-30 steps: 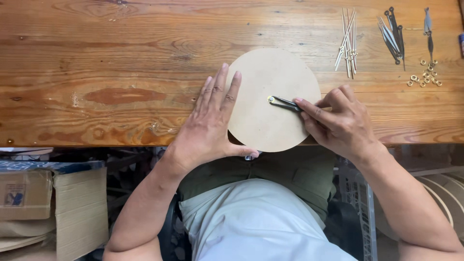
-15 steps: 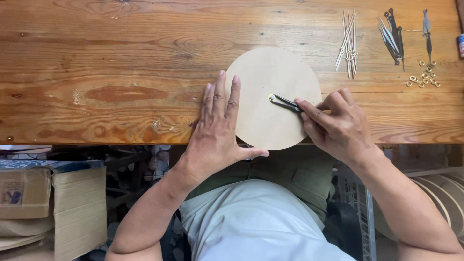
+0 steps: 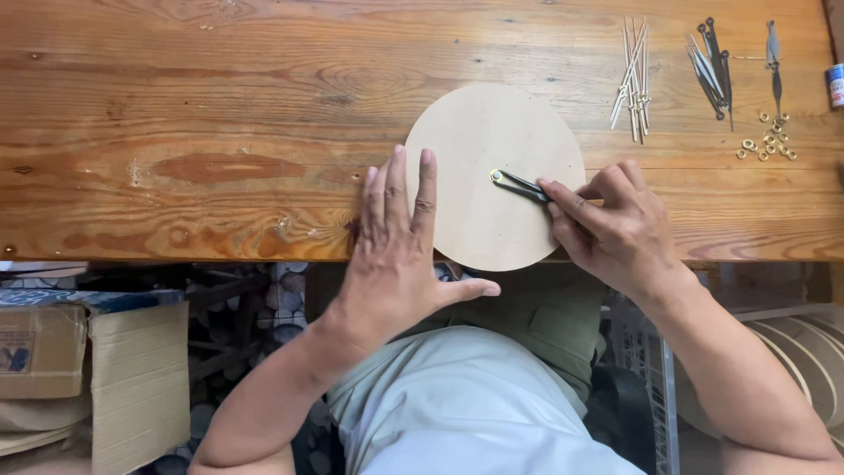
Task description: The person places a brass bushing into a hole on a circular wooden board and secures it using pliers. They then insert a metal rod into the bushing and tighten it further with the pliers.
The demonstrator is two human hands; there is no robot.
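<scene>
From the head camera I look straight down on a wooden table point(image 3: 220, 132); my two bare hands work at its near edge, over my lap.

Containers first: at the lower left, below the table, stands an open cardboard box point(image 3: 88, 369), and I cannot tell what lies in it; at the lower right, also under the table, is a wire rack point(image 3: 791, 352) holding what look like pale round discs standing on edge, only partly in view; at the far right edge of the table a small bottle point(image 3: 835, 85) peeks in, its contents hidden.

On the table a pale round wooden disc point(image 3: 492, 132) lies flat, its near rim hanging a little over the table's edge. My left hand point(image 3: 396, 255) is spread flat, nothing grasped; the fingers press on the left side of the disc and the wood beside it, while the thumb sticks out under the disc's overhanging rim. My right hand point(image 3: 615, 224) is clenched round a pair of dark pliers point(image 3: 520, 185); the forefinger lies along the tool; its tip sits near the disc's centre on a small brass fitting point(image 3: 498, 176), and I cannot tell how far the tips are parted.

Beyond the disc, well apart from my hands, lie a bundle of thin pale metal rods point(image 3: 635, 79), a cluster of dark slender clock hands point(image 3: 712, 66), one longer dark piece point(image 3: 774, 62), and a scatter of small brass nuts point(image 3: 767, 141).
</scene>
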